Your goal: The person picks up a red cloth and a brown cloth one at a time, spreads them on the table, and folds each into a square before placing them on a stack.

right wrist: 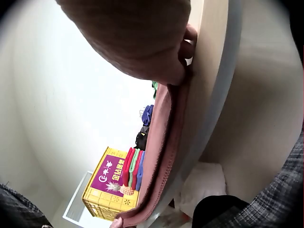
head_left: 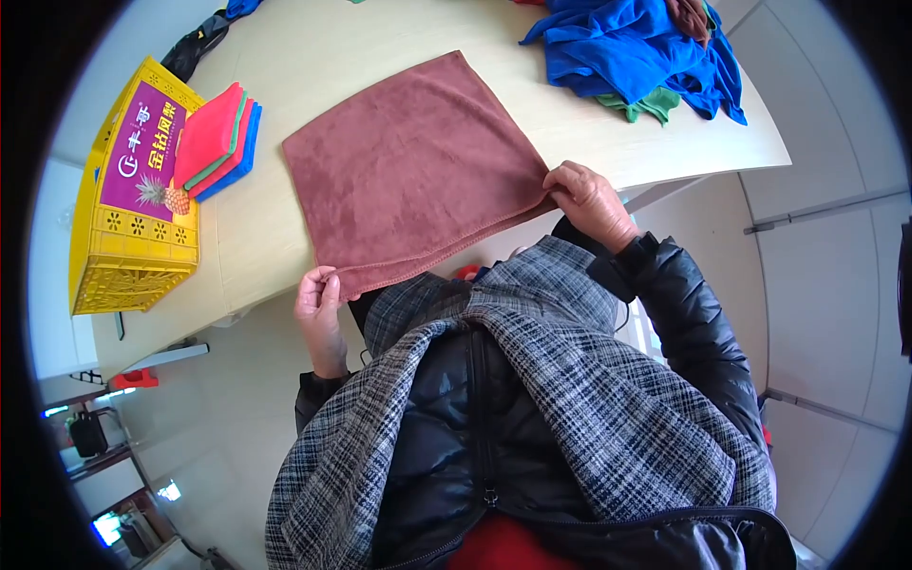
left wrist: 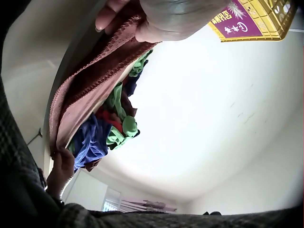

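A brownish-red cloth [head_left: 408,161] lies on the table, its near edge doubled and reaching over the table's front edge. The left hand [head_left: 321,309] pinches its near left corner between thumb and fingers; in the left wrist view that hand [left wrist: 183,19] grips the cloth [left wrist: 90,78] at the top. At the near right corner the right hand [head_left: 594,204] pinches the cloth, and in the right wrist view the hand [right wrist: 137,38] covers that corner of the cloth [right wrist: 159,142]. Two stitched edges run side by side between the hands.
A yellow crate [head_left: 133,266] stands at the table's left, with folded red, green and blue cloths [head_left: 214,138] at its side. Loose blue cloths [head_left: 636,52] with some green and brown ones are heaped at the back right. A dark item [head_left: 195,47] lies at the back left.
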Tool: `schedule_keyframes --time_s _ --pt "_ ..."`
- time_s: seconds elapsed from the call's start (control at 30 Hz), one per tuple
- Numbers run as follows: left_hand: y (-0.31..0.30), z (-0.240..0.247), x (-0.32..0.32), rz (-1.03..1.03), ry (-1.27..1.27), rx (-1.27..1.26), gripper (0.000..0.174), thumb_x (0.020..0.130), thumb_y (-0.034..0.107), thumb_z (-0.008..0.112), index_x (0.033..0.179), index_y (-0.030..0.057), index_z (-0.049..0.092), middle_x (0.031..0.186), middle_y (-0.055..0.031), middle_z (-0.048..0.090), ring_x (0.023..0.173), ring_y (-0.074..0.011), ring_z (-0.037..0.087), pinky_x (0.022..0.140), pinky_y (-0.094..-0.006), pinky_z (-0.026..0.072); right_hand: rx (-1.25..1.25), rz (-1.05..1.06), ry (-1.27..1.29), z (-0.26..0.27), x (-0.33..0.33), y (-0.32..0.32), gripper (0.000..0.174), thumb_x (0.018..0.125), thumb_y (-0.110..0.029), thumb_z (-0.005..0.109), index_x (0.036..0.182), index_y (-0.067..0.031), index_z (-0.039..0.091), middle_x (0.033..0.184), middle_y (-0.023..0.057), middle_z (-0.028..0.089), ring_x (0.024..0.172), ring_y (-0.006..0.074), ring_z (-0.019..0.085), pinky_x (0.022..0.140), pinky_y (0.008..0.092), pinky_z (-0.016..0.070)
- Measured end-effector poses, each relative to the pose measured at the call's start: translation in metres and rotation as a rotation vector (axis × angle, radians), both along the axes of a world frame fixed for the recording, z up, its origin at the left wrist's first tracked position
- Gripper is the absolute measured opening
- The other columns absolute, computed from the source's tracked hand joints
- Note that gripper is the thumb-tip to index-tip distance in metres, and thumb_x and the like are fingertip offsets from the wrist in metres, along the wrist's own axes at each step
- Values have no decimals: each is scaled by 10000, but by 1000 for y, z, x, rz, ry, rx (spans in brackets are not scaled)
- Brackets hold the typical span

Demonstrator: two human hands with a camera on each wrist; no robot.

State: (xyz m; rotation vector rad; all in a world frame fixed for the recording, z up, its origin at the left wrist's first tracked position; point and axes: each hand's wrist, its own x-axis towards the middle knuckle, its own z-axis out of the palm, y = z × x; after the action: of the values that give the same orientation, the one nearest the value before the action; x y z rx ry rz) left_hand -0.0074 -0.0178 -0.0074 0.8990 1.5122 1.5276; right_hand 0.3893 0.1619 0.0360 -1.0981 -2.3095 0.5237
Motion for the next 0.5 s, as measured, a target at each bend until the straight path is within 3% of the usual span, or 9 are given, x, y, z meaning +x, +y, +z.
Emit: schedule_keyframes --time_s 0.17,0.33,0.5 --pt "0 0 1 24 -67 8 130 1010 61 559 1126 34 612 969 -8 598 848 -90 592 747 -299 561 112 114 -49 7 2 -10 204 781 -4 698 961 -35 609 888 113 606 888 311 625 807 400 532" --pt "0 16 10 52 -185 68 124 997 46 565 1107 29 619 983 -12 606 846 -94 594 729 -270 523 219 102 -103 0 4 -11 239 761 -13 715 968 -25 597 894 118 596 900 315 612 810 402 524" --pt "6 33 3 15 -323 114 129 998 53 553 1109 30 613 1016 -27 607 877 -123 613 747 -313 554 95 113 -61 4 2 -3 216 754 5 698 942 -20 595 899 128 599 898 327 612 800 419 519"
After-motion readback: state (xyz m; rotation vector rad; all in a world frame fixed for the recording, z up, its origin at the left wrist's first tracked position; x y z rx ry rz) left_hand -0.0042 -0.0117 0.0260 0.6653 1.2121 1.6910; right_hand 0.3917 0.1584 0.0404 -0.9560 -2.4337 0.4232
